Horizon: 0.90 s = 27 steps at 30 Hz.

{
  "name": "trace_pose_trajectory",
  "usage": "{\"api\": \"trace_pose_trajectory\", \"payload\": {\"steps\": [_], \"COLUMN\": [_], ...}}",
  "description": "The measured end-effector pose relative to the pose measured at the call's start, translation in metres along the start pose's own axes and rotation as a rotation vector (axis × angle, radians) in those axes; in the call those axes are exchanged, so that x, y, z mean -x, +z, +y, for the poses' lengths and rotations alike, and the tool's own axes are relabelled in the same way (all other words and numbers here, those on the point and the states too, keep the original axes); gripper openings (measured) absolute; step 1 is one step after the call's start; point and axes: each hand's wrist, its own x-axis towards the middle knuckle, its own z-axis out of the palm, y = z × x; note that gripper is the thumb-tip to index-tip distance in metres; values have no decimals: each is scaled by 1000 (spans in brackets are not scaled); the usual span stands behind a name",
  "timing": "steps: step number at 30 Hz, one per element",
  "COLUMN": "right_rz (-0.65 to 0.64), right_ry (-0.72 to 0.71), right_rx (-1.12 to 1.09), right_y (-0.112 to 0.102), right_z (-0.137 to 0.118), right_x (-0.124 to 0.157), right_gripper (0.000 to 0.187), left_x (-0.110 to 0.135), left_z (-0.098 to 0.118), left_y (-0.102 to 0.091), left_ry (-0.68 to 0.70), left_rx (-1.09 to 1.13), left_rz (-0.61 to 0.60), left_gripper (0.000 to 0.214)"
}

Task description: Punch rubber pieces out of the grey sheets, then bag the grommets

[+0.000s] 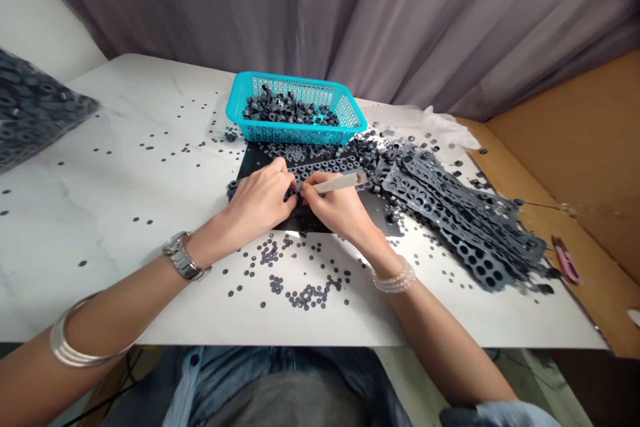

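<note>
Over the black mat [306,220], the right hand [340,207] grips a pale tool [341,183], long axis crosswise, blunt end pointing right.

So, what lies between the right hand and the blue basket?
Head view: between the right hand and the blue basket lie a ring-patterned gray strip and, nearer the basket, small gray bits.

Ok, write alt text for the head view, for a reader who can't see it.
A person's left hand and right hand work close together over a black mat, the right holding a slim pale tool. Behind them, a turquoise basket holds small dark pieces; dark discs dot the white table, and hole-punched grey sheets lie piled at right.
</note>
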Motion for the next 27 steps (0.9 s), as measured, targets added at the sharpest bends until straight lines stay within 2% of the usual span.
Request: {"api": "trace_pose_trajectory", "payload": {"steps": [12,15,18,21,24,27], "right_rz": [25,46,63,47,50,111], "right_ry": [-32,-55,-61,3,96,195], "right_rx": [47,70,70,-27,-213,-408], "right_y": [4,5,5,5,4,-2], "right_z": [1,3,6,11,17,18], "right_x": [-3,-3,-4,-5,-6,-6], "right_gripper": [21,21,21,20,18,16], "left_x": [-5,-3,0,1,-2,-5], "left_z": [-5,-5,-8,-18,-33,-42], "left_y": [11,6,-12,-33,-40,-35], "left_ry": [7,30,-52,-254,-432,-515], "left_rx": [36,134,431,870,1296,1526], "left_rz": [7,21,133,311,152,-15], "left_gripper": [19,19,13,14,19,22]}}
